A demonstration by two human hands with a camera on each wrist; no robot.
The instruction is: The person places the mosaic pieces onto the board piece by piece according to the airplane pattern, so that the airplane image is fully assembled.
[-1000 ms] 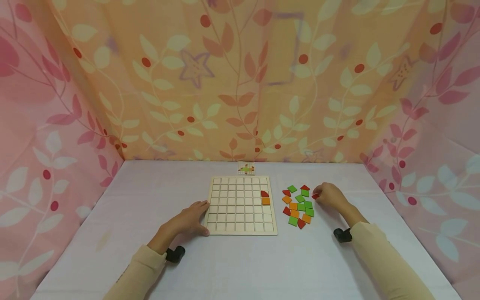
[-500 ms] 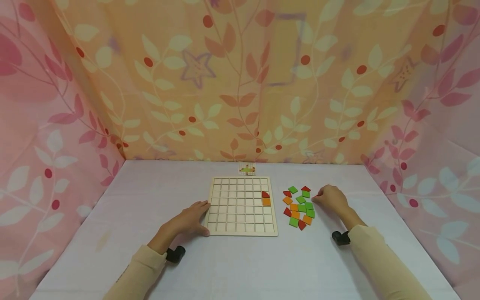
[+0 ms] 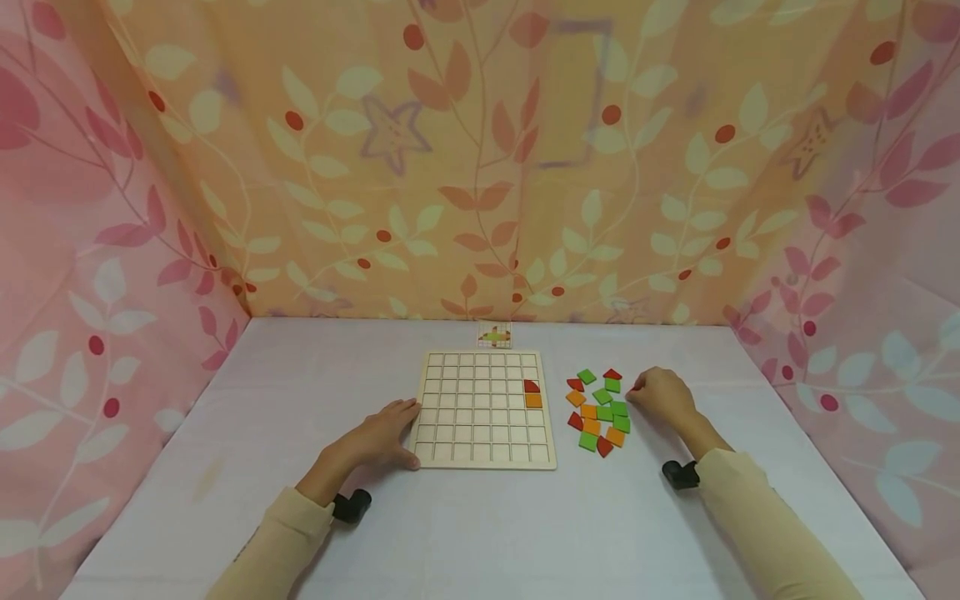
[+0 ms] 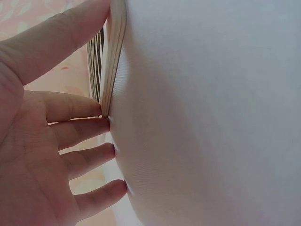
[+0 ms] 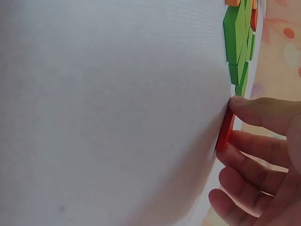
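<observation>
A pale wooden grid board point(image 3: 480, 425) lies on the white table. One red quarter-round tile point(image 3: 531, 387) and one orange square tile point(image 3: 533, 401) sit in its right column. My left hand point(image 3: 378, 433) rests at the board's left edge, thumb and fingers extended; in the left wrist view, fingertips point(image 4: 106, 123) touch the edge and the cloth. To the right of the loose tiles, my right hand point(image 3: 663, 396) pinches a red tile point(image 5: 226, 129) between thumb and fingers, down at the table surface. Its outline is mostly hidden by the fingers.
Several loose green, orange and red tiles point(image 3: 603, 413) lie scattered between the board and my right hand. Behind the board is a small card point(image 3: 494, 335) with a coloured pattern on a grid. Floral curtains point(image 3: 480, 167) surround the table at the back and sides.
The fingers of my right hand now cover more of the red tile, which showed more plainly a second ago. My left hand and the board have stayed in place.
</observation>
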